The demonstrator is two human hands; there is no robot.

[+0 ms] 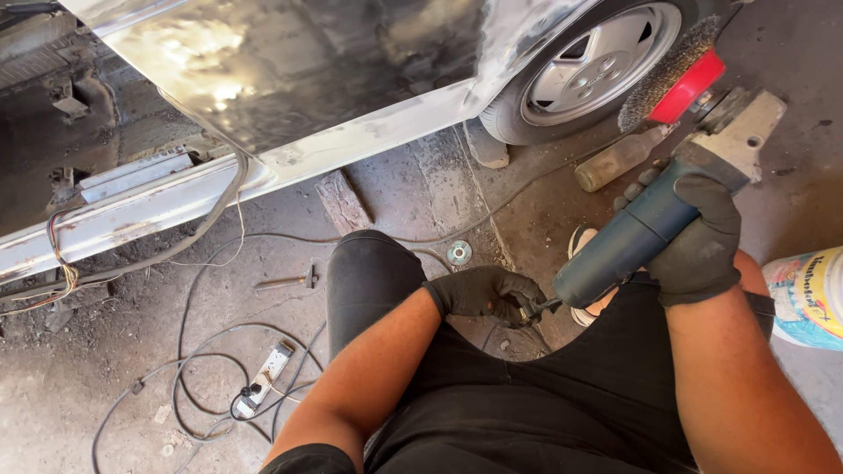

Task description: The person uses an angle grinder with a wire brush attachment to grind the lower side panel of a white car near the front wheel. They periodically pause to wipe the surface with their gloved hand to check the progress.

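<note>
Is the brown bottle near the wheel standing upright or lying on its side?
Lying on its side. The bottle rests flat on the floor, neck toward the grinder, beside the wheel.

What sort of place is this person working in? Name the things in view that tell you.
Most likely a car body repair workshop. A car with a sanded bare-metal panel stands on a stained concrete floor, and the right hand grips an angle grinder fitted with a wire brush wheel.

The dusty concrete floor [79, 386] carries tangled cables [202, 369], a power strip [268, 373], a hammer [285, 282], a bottle [619, 159] and a small disc [459, 253].
</note>
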